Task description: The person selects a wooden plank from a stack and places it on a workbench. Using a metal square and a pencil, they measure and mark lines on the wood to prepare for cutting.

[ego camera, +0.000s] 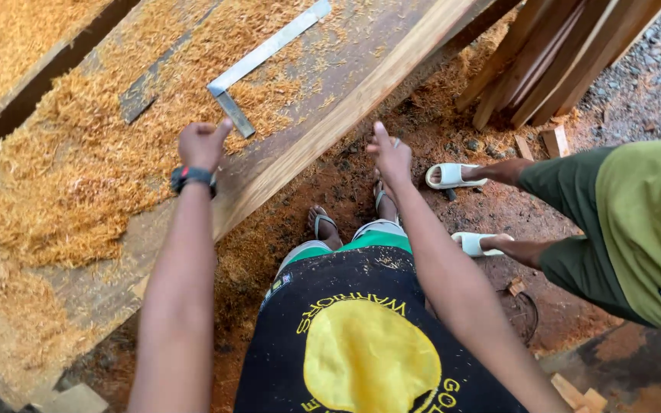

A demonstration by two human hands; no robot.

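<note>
there, left hand (202, 144) beside square (263, 63), plank edge (323, 134)

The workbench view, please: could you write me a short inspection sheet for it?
Surface: wooden bench, thick with shavings.
Job's things: metal square lying on the bench; plank along its edge.
Clutter: offcuts on the ground.
Grips: left hand fisted beside the square; right hand open, off the bench edge.
Cables: nothing seen.
Surroundings: leaning boards, dirt floor, a second person in sandals.
</note>
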